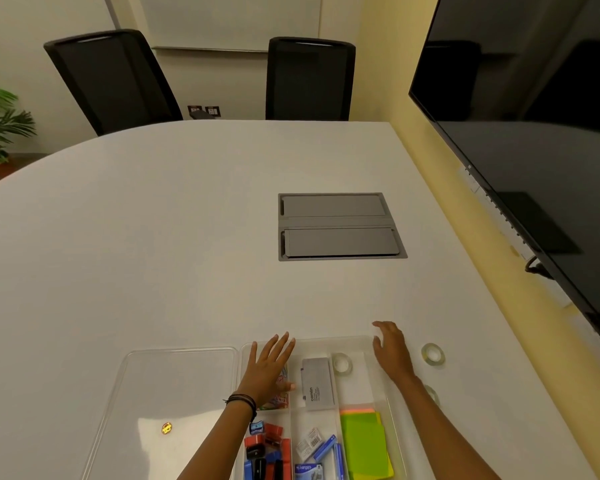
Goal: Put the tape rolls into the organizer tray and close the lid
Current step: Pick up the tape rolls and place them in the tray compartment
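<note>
I look down on a white counter [153, 237] with a rounded far edge. At its near edge sits a clear plastic organizer tray [326, 341], divided into compartments. Its clear lid [174, 386] lies flat on the counter just to the left of the tray, off the tray and touching or nearly touching its left wall.

My left hand [269, 367] lies flat with fingers spread over the tray's far left compartment, covering coloured paper clips [278, 400]. My right hand [392, 351] hovers open at the tray's far right corner, fingers loosely spread and holding nothing; I cannot tell whether it touches the rim.

One clear tape roll [342, 363] is already inside the tray, in the far right compartment. A second tape roll [433, 355] stands on the counter just right of the tray, near the counter's right edge. A third tape roll [432, 394] lies nearer to me, mostly hidden behind my right forearm.

Inside the tray, a grey stapler box [317, 384] fills the far middle compartment. Nearer to me are red and blue sharpeners and clips [264, 448] on the left, boxes of staples [314, 448] in the middle, and green sticky notes [364, 445] on the right.

Farther along the counter, a grey cable hatch [340, 225] is set flush into the surface. Two black chairs [309, 77] stand beyond the far edge, and a dark screen [534, 116] hangs along the right.
</note>
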